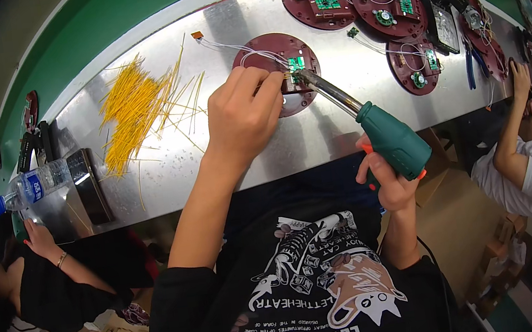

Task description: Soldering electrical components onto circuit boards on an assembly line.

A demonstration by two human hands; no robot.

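Note:
My right hand point(389, 184) is wrapped round the handle of a green soldering gun point(393, 139) with orange-red parts. Its metal tip reaches up and left to a small green circuit board point(296, 64). That board sits on a round dark red plastic housing point(300, 42) lying on the metal bench. From the left, my left hand point(239, 112) comes over the housing, its thumb and fingers pinched together beside the board. What they pinch is hidden. White wires lead from the housing to a small orange-brown part point(197, 35) on the bench.
A loose pile of thin yellow wires point(131, 110) lies left of my hand. Farther left are a dark phone point(89, 188) and a water bottle point(37, 185). More wired housings point(386, 9) and blue-handled pliers point(469, 64) lie at right. Co-workers sit on both sides.

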